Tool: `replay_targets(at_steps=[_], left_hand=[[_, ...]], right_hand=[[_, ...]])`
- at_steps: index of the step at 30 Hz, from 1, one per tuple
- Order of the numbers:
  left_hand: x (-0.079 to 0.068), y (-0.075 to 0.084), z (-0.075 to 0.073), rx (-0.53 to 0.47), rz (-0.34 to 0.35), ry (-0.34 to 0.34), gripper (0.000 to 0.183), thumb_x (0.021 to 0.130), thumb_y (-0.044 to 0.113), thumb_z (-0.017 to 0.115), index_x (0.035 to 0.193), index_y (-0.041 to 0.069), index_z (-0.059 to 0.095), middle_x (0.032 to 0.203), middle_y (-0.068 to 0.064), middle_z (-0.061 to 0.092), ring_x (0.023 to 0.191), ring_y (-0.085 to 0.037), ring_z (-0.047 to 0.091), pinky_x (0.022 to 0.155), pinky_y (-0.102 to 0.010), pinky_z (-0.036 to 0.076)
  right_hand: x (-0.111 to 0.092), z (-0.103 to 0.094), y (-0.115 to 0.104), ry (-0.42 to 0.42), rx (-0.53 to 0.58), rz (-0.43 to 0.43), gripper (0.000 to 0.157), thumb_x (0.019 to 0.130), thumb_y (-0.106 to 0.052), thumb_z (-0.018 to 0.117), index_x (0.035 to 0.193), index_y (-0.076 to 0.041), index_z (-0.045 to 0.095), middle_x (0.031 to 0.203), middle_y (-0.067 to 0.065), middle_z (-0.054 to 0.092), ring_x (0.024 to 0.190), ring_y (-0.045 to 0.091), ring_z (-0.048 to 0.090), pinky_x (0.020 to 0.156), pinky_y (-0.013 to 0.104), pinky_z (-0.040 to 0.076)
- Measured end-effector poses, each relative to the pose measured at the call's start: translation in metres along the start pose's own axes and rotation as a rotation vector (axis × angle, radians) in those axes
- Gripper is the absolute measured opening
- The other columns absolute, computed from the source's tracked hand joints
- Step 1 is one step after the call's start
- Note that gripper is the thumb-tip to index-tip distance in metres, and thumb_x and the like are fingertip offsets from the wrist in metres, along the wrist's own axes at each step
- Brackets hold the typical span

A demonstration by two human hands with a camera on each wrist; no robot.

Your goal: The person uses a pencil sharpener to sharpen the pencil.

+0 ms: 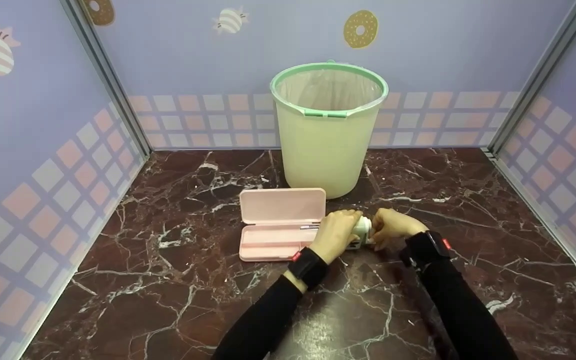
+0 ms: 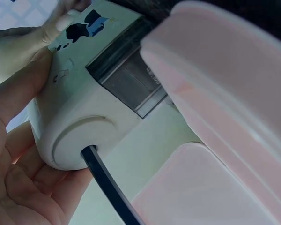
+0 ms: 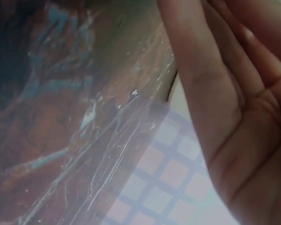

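A pale green pencil sharpener point(image 1: 361, 231) lies on its side on the dark marbled table, a black-and-blue print and a dark clear shavings window showing on it in the left wrist view. My left hand point(image 1: 338, 232) grips its body, thumb on one side and fingers beneath. A dark pencil point(image 2: 110, 185) sticks out of the hole in its end. At the opposite end, my right hand point(image 1: 393, 227) curls its fingers against the sharpener; what they pinch is hidden. In the right wrist view only bent fingers point(image 3: 196, 70) and palm show.
An open pink pencil case point(image 1: 283, 205) lies just left of the sharpener, its lid folded back. Behind stands a tall pale bin point(image 1: 325, 150) with a green rim and a clear liner. Patterned panels point(image 1: 193, 60) enclose the table at the back and sides.
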State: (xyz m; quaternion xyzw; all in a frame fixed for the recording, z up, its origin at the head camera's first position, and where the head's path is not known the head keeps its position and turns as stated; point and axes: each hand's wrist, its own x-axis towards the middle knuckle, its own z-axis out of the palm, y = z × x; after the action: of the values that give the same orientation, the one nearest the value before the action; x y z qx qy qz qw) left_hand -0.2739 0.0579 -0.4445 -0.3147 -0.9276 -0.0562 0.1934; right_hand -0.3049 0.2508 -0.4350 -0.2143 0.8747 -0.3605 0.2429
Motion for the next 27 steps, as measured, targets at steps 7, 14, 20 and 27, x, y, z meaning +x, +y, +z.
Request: replay_targets(at_steps=[7,14,20,27], left_hand=[[0.003,0.004,-0.002,-0.008,-0.057,-0.029,0.043,0.075,0.030,0.083,0.114,0.019,0.069,0.104,0.004,0.074,0.091,-0.017,0.072,0.073,-0.030,0.058],[0.005,0.006,-0.003,0.004,-0.064,-0.036,0.041,0.072,0.030,0.084,0.109,0.018,0.069,0.102,0.004,0.073,0.090,-0.017,0.071,0.073,-0.030,0.058],[0.006,0.006,-0.001,0.030,-0.072,-0.005,0.042,0.070,0.031,0.084,0.107,0.017,0.069,0.099,0.004,0.073,0.087,-0.016,0.070,0.074,-0.028,0.057],[0.007,0.007,-0.001,0.035,-0.056,0.013,0.040,0.071,0.029,0.083,0.106,0.017,0.070,0.098,0.004,0.073,0.086,-0.016,0.071,0.072,-0.027,0.057]], right_hand=[[-0.018,-0.002,-0.003,-0.070,0.026,-0.090,0.012,0.085,0.002,0.070,0.084,0.014,0.067,0.079,0.028,0.071,0.065,0.019,0.072,0.062,0.033,0.062],[-0.029,-0.007,-0.009,-0.018,-0.016,-0.136,0.012,0.085,-0.004,0.072,0.084,0.008,0.069,0.079,0.023,0.073,0.064,0.017,0.071,0.059,0.030,0.060],[-0.031,-0.012,-0.011,0.013,0.032,-0.133,0.013,0.088,-0.005,0.070,0.089,0.008,0.071,0.081,0.024,0.073,0.066,0.020,0.072,0.062,0.035,0.061],[-0.038,-0.014,-0.013,0.098,0.116,-0.140,0.016,0.089,-0.003,0.068,0.093,0.012,0.069,0.084,0.029,0.071,0.064,0.010,0.069,0.061,0.025,0.059]])
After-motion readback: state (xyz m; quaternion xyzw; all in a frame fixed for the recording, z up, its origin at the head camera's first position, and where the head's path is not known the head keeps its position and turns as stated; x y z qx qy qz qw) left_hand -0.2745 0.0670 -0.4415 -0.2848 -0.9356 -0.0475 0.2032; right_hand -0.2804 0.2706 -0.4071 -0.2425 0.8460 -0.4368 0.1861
